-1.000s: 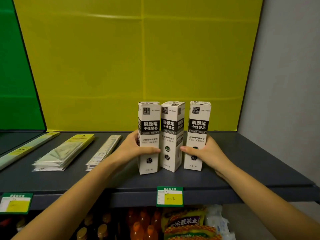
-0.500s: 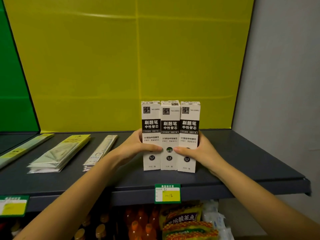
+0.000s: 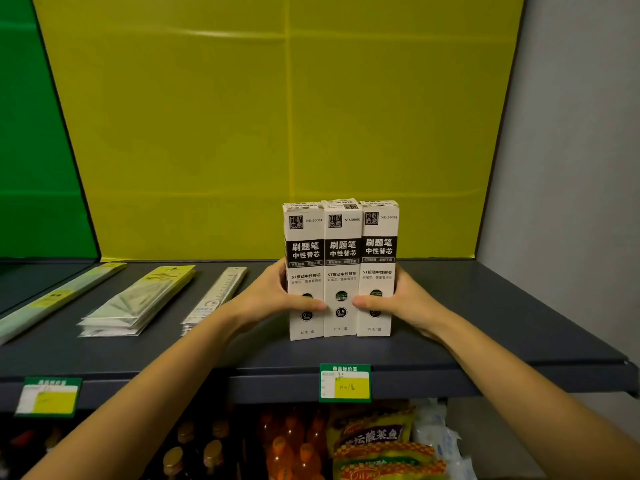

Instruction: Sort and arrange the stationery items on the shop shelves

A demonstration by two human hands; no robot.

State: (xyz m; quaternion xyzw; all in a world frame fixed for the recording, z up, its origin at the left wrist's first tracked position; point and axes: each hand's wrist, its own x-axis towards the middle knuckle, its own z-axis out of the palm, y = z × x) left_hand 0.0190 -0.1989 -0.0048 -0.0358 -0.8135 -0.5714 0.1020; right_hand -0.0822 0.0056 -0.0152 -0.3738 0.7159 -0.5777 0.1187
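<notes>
Aligning step: left hand (image 3: 266, 299) and right hand (image 3: 407, 303), fingers curled, press three white-and-black cardboard boxes (image 3: 341, 271) flush near the front edge of the grey metal shelf (image 3: 502, 327); next, release gently.

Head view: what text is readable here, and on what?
"NO.50091": top of all three refill boxes.
"刷题笔 中性替芯": their black bands.
"ST按动中性替芯": under the bands.
"0.5": middle box.
"商品标价签": price tag; handwriting unreadable.
"坛酸菜鱼": snack packet.
Left price tag, flat packs: blurred.

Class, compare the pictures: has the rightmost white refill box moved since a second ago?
Yes. The rightmost box slid left towards the green price tag, closing the gap to the middle box.
</notes>
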